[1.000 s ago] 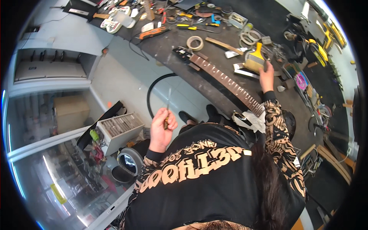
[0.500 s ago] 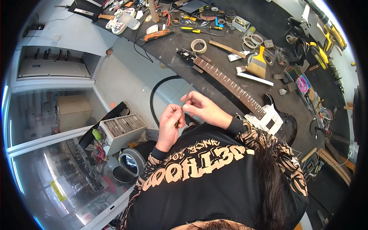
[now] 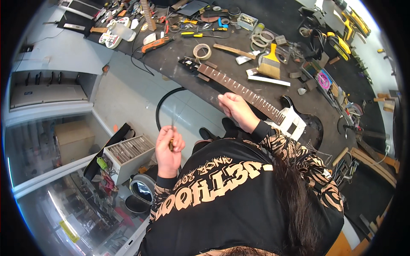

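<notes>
Pointing lengthwise forward from left hand (image 3: 168,152), slim tool (image 3: 173,122)

Left grip (image 3: 169,148) curled, upright; right grip (image 3: 237,109) curled in, apart.

Pale floor (image 3: 128,96), dark workbench (image 3: 232,66), glass panels (image 3: 32,147)

a tape roll (image 3: 204,58) and an orange power tool (image 3: 157,45) rest on the table (image 3: 230,67). a black hose (image 3: 159,110) curves across the floor (image 3: 128,94). a brown box (image 3: 74,138) stands behind the clear panel (image 3: 30,145).
</notes>
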Available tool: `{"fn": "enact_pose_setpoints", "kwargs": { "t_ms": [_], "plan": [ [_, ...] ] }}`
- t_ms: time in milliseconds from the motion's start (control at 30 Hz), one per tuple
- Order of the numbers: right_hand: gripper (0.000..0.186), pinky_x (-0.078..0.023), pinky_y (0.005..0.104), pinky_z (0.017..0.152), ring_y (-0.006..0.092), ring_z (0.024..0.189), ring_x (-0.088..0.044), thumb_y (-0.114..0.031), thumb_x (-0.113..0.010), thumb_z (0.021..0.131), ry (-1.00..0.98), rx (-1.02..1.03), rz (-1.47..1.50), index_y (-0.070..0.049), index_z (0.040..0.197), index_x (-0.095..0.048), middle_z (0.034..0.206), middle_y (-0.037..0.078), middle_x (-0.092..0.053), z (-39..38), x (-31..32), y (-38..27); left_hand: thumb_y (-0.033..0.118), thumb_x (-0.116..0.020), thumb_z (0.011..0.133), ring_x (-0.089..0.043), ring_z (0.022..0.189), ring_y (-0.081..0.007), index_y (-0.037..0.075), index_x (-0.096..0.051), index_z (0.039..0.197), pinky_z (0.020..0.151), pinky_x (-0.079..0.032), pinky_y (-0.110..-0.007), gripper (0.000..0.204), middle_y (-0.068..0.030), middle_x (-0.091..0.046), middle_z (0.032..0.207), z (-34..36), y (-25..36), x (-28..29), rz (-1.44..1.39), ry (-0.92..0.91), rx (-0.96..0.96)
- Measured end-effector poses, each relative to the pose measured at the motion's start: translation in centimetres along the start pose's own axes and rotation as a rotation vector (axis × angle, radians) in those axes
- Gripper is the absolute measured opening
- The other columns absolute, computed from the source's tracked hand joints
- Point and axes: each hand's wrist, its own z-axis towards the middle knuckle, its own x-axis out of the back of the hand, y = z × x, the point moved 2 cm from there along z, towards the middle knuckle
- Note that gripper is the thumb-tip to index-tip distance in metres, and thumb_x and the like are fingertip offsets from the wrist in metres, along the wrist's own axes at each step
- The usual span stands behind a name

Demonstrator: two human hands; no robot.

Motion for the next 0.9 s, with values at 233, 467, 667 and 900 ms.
{"fn": "enact_pose_setpoints", "kwargs": {
  "t_ms": [233,467,667,900],
  "plan": [
    [0.042,-0.055,0.0419,0.067,0.0263,0.065,-0.07,-0.035,-0.06,0.111,0.129,-0.148,-0.646,-0.001,0.089,-0.068,0.073,0.011,-0.069,-5.2,4.5,6.2,0.019,-0.05,0.117,-0.039,0.057,-0.0103,0.006,-0.059,0.14,0.057,-0.035,-0.026,0.028,-0.0007,-0.047,0.075,3.1,0.9,-0.9,-0.15,-0.006,0.148],
    [0.019,-0.056,0.0508,0.082,0.0435,0.095,-0.072,-0.022,-0.067,0.103,0.391,0.061,-0.953,-0.003,0.1,-0.069,0.098,0.021,-0.074,-10.2,6.7,9.1,0.017,-0.057,0.114,-0.057,0.058,-0.0109,0.007,-0.055,0.141,0.051,-0.045,-0.026,0.029,-0.0074,-0.068,0.084,8.5,-5.5,-1.4,0.159,-0.264,0.363],
    [0.024,-0.049,0.025,0.073,0.005,0.081,-0.054,-0.023,-0.06,0.115,0.345,-0.025,-0.215,-0.002,0.125,-0.065,0.096,-0.004,-0.062,-10.1,7.5,10.4,0.004,-0.067,0.107,-0.055,0.063,-0.0044,0.002,-0.057,0.14,0.055,-0.042,-0.023,0.033,-0.0005,-0.067,0.078,9.9,-16.8,-2.8,0.711,-0.546,0.09],
    [0.015,-0.051,0.0257,0.074,0.0054,0.084,-0.057,-0.017,-0.062,0.114,0.312,0.073,0.059,-0.005,0.106,-0.058,0.097,-0.002,-0.062,-8.9,9.6,9.7,-0.001,-0.07,0.101,-0.056,0.058,-0.01,-0.001,-0.063,0.136,0.054,-0.043,-0.03,0.035,-0.0038,-0.064,0.073,9.4,-22.2,-3.9,0.798,-0.633,-0.051]
  ]
}}
